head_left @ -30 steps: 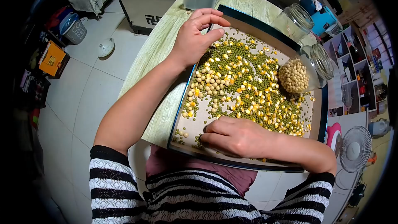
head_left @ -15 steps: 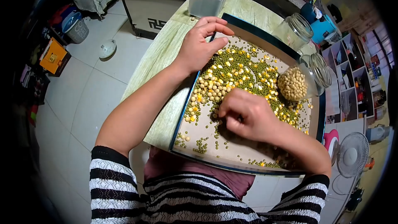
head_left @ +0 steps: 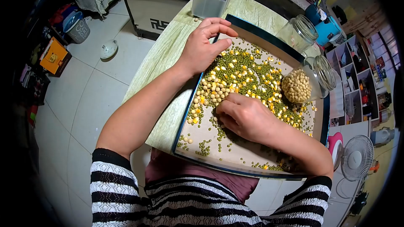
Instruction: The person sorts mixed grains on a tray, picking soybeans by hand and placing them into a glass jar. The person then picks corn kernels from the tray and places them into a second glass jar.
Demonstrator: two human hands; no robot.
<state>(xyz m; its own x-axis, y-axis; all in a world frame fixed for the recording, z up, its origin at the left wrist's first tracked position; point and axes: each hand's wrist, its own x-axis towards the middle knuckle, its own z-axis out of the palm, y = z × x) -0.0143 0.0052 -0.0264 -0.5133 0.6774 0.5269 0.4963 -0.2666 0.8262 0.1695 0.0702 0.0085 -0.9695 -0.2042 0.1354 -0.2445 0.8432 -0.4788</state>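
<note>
A shallow cardboard box (head_left: 223,163) with dark blue edges holds green mung beans (head_left: 242,64), yellow and white corn kernels (head_left: 231,65) and a heap of round beige soybeans (head_left: 213,89) near its left side. My left hand (head_left: 203,47) rests at the box's upper left edge, fingers curved, thumb apart, holding nothing. Over the middle of the box, my right hand (head_left: 247,117) reaches down among the beans beside the soybean heap. Its fingers are bent together, and their tips are hidden. A glass jar (head_left: 316,77) lies tilted inside the box on the right, with soybeans in it.
Another glass jar (head_left: 298,32) stands beyond the box's far edge. A translucent plastic container (head_left: 206,6) with dark beans sits at the table's far end. To the right is a fan (head_left: 357,157); a bowl (head_left: 109,49) lies on the tiled floor at left.
My right hand has moved slightly left and down towards the beans, and its fingers have drawn closer together. My left hand stays at the box edge.
</note>
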